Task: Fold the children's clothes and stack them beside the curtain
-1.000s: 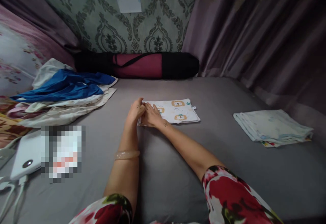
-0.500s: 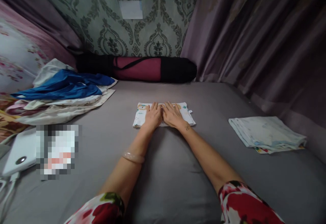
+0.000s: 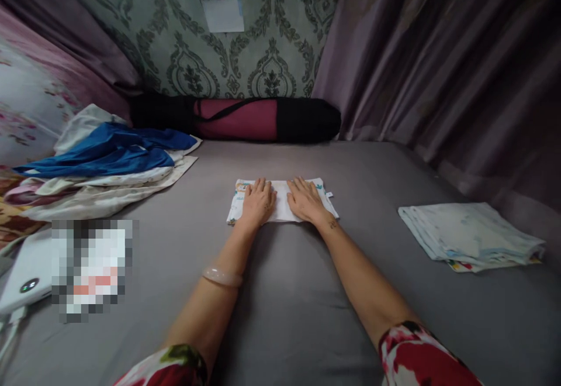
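Note:
A white folded cloth [image 3: 281, 203] with a small coloured print and a little side tag lies flat in front of me on the grey bed sheet [image 3: 289, 292]. My left hand [image 3: 259, 202] rests palm down on its left half, fingers stretched out. On the right half my right hand [image 3: 305, 200] lies flat as well, fingers extended and pointing away from me. A gap of bare white fabric shows between the two hands. The palms and whatever is under them are hidden.
At the right sits a stack of folded pale cloths [image 3: 471, 231]. A loose pile with a blue cloth [image 3: 114, 149] lies at the left, nearer me a white power bank [image 3: 33, 272] with a cable and a blurred-out object. A long black and maroon bag [image 3: 236, 118] lies against the wall.
My hands have slid apart, the left one leftward and the right one rightward, uncovering the middle of the folded cloth. Both stay flat on it.

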The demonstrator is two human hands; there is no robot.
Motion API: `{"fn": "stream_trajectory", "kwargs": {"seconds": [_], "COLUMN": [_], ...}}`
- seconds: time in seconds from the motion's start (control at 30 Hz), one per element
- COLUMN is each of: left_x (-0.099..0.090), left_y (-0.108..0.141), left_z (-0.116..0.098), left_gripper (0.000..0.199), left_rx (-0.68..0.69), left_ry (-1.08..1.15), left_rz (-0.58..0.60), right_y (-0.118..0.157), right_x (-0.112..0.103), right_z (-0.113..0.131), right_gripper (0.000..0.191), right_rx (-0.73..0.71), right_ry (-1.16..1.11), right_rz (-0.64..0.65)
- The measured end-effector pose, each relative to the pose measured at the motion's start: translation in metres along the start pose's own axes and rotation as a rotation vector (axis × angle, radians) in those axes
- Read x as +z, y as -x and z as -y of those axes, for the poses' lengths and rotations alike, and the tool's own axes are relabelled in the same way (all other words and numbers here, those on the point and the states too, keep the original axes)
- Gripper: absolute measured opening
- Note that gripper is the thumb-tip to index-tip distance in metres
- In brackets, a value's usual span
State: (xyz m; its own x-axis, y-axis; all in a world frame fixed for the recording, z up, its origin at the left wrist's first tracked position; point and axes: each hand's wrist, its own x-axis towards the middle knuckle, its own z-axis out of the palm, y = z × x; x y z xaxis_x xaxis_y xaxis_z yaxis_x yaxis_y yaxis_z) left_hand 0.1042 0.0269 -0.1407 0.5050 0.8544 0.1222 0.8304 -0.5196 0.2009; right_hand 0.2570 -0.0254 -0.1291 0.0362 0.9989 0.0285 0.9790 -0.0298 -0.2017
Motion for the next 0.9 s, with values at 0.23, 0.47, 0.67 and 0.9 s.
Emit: {"fn": "stream_trajectory", "kwargs": {"seconds": [0.23, 0.47, 0.67, 0.9], "left_x": [0.003, -0.001, -0.003, -0.008], "left_y": [-0.002, -0.001, -0.002, 0.001], "left_z": [0.003, 0.013, 0.015, 0.026], "left_gripper": [0.046, 0.044, 0.048, 0.049], "left_rx": [-0.008, -0.04, -0.044, -0.213], "left_ry": [-0.014, -0.004, -0.021, -0.003], "left_rz": [0.05, 0.012, 0.064, -0.09], "right_y": [0.001, 0.003, 0.001, 0.001], "right_x": [0.007, -0.001, 0.005, 0.003], "right_z": [-0.007, -0.016, -0.02, -0.031], "right_gripper": [0.055, 0.053, 0.054, 0.056], "right_rx": [0.049, 0.091, 0.112, 0.203], "right_ry": [0.0, -0.011, 0.003, 0.005], "right_rz": [-0.001, -0.01, -0.003, -0.079]}}
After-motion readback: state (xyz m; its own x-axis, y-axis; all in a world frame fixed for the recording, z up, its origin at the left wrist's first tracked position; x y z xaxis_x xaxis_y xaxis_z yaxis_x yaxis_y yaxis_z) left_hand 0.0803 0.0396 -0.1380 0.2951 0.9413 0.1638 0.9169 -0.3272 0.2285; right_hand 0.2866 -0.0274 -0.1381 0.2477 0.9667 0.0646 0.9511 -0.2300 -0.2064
